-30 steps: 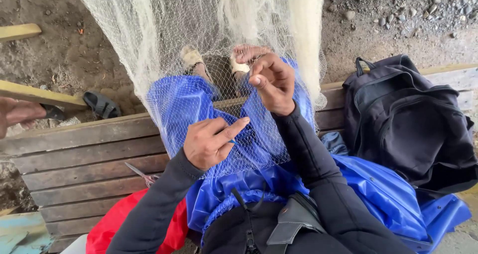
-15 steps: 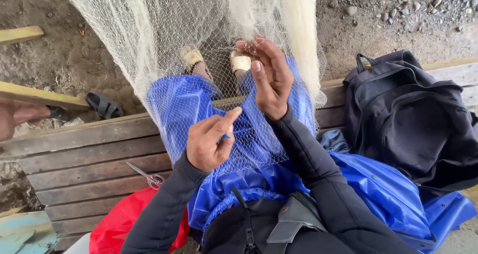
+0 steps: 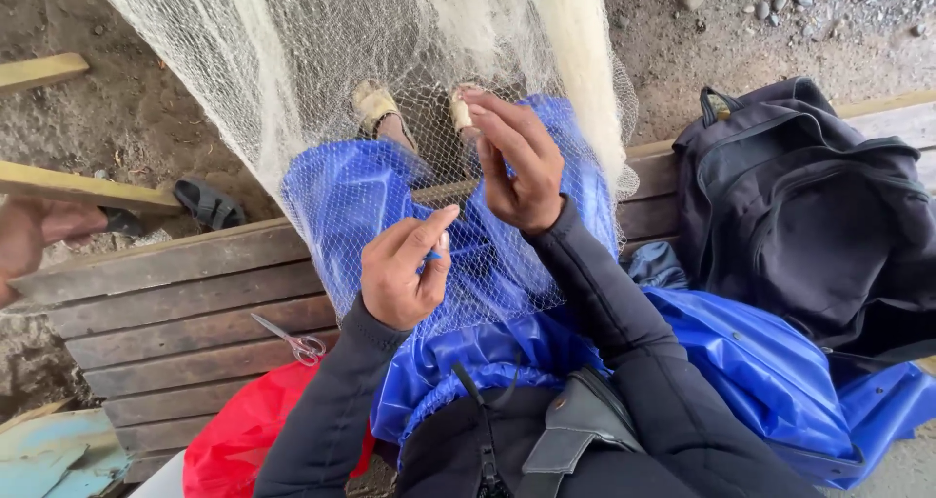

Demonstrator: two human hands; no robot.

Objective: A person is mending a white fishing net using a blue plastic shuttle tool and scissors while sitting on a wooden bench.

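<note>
A fine white fishing net [image 3: 322, 88] hangs down from the top and drapes over my blue waterproof trousers [image 3: 361, 200]. My left hand [image 3: 402, 272] rests on my lap and pinches the mesh between thumb and forefinger. Higher up, my right hand [image 3: 519, 161] is raised with its fingers curled on a strand of the net near my sandalled feet [image 3: 375, 108]. Both arms wear dark sleeves.
I sit on a bench of weathered wooden planks [image 3: 185, 303]. Small scissors [image 3: 292, 340] lie on it at my left, above a red bag [image 3: 244, 435]. A black backpack [image 3: 809, 215] stands at my right on blue sheeting [image 3: 780, 371]. Another person's hand [image 3: 29, 239] shows at the left edge.
My right hand has lifted slightly and pulled the strand up. My left hand has closed its pinch on the mesh and stayed on the lap.
</note>
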